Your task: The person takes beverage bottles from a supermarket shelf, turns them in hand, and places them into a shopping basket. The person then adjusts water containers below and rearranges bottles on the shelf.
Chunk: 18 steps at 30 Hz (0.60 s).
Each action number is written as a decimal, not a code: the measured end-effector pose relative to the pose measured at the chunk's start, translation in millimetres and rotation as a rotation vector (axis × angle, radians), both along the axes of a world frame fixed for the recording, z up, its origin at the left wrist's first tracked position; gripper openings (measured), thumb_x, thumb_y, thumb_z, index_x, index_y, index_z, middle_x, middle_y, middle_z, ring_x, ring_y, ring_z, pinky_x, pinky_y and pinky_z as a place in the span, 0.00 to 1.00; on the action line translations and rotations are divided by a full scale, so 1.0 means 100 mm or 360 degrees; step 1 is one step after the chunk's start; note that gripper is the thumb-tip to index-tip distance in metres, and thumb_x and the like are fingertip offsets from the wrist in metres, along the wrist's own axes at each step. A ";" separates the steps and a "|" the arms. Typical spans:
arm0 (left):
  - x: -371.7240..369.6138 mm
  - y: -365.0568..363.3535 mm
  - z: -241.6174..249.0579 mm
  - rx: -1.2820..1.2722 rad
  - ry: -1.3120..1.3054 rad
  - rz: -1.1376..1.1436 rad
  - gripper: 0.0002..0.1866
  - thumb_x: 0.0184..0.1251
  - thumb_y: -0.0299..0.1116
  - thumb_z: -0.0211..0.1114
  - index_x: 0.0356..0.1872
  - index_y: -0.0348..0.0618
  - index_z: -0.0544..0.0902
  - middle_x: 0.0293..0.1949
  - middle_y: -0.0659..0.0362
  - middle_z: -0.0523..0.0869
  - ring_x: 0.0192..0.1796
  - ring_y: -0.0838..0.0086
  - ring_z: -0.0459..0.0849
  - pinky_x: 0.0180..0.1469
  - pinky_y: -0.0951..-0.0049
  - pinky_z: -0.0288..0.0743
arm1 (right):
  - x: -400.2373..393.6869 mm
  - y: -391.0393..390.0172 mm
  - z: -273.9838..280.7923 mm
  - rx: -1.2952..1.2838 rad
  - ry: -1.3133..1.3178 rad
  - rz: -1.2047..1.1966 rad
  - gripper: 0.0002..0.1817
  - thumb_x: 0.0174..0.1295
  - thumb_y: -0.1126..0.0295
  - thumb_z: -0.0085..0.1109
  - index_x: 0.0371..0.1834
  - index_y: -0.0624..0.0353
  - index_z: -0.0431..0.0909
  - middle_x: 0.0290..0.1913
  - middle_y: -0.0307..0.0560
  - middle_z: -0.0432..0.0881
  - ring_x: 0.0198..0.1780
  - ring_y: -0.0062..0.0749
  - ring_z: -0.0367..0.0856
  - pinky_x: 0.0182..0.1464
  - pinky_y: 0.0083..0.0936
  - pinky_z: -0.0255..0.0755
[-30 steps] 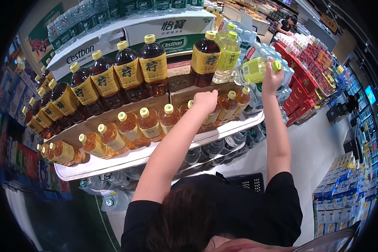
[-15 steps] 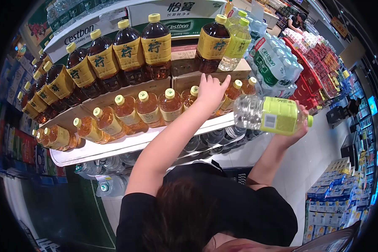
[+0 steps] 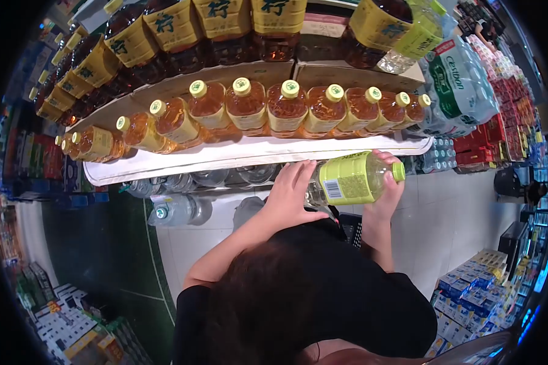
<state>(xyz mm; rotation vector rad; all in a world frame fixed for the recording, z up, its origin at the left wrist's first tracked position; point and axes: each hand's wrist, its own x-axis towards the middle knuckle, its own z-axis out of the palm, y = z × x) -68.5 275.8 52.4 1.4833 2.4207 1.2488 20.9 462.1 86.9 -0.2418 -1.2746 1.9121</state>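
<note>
A clear bottle with a yellow-green label and green cap (image 3: 349, 179) lies sideways in front of the shelf edge. My right hand (image 3: 386, 188) is wrapped round its neck end, beside the cap. At the bottle's base is my left hand (image 3: 292, 196), its fingers spread and touching or nearly touching the plastic. Behind the bottle stands a row of amber drink bottles with yellow caps (image 3: 287, 108) on the white shelf (image 3: 225, 157). Higher up are large dark tea bottles with yellow labels (image 3: 223, 24), and a similar green-labelled bottle (image 3: 415, 39) leans at the right.
Packs of wrapped water bottles (image 3: 460, 85) are stacked right of the shelf. A large water bottle (image 3: 175, 210) stands low at the left. Stacked cartons (image 3: 478, 286) are at the lower right. A dark basket (image 3: 351, 230) is below my hands. Another person is far off at upper right.
My left hand has come down from the upper shelf to the held bottle's base. My right hand has moved the bottle left and closer to my body. The view has shifted toward the lower shelf.
</note>
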 end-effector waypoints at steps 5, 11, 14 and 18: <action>-0.04 -0.44 -0.25 -0.0017 -0.0205 0.0328 0.49 0.32 0.45 0.78 0.60 0.36 0.66 0.49 0.45 0.76 0.51 0.52 0.76 0.54 0.60 0.71 | -0.34 -0.53 0.00 -0.0240 -0.0465 0.0129 0.14 0.57 0.71 0.57 0.45 0.64 0.70 0.50 0.50 0.73 0.58 0.39 0.70 0.64 0.38 0.61; -0.04 -0.95 -0.51 0.0228 -0.0989 0.0457 0.49 0.36 0.43 0.78 0.62 0.34 0.63 0.53 0.45 0.75 0.57 0.56 0.75 0.59 0.62 0.68 | -0.81 -0.76 0.09 0.0280 -0.0729 0.1112 0.38 0.54 0.76 0.62 0.67 0.71 0.54 0.63 0.53 0.66 0.64 0.32 0.65 0.66 0.28 0.57; -0.03 -1.24 -0.66 0.0450 -0.1389 0.0418 0.47 0.42 0.37 0.76 0.64 0.33 0.59 0.57 0.49 0.72 0.61 0.66 0.71 0.63 0.66 0.64 | -1.01 -0.95 -0.12 0.0640 -0.0760 0.1250 0.47 0.49 0.74 0.66 0.71 0.70 0.47 0.70 0.56 0.57 0.70 0.37 0.56 0.70 0.31 0.50; -0.05 -1.57 -0.70 0.0815 -0.1759 0.0285 0.41 0.51 0.30 0.70 0.65 0.35 0.56 0.58 0.53 0.71 0.60 0.70 0.71 0.62 0.67 0.65 | -1.22 -1.31 -0.25 0.0980 -0.0737 0.1398 0.54 0.45 0.71 0.69 0.73 0.63 0.42 0.74 0.57 0.47 0.75 0.43 0.46 0.73 0.34 0.43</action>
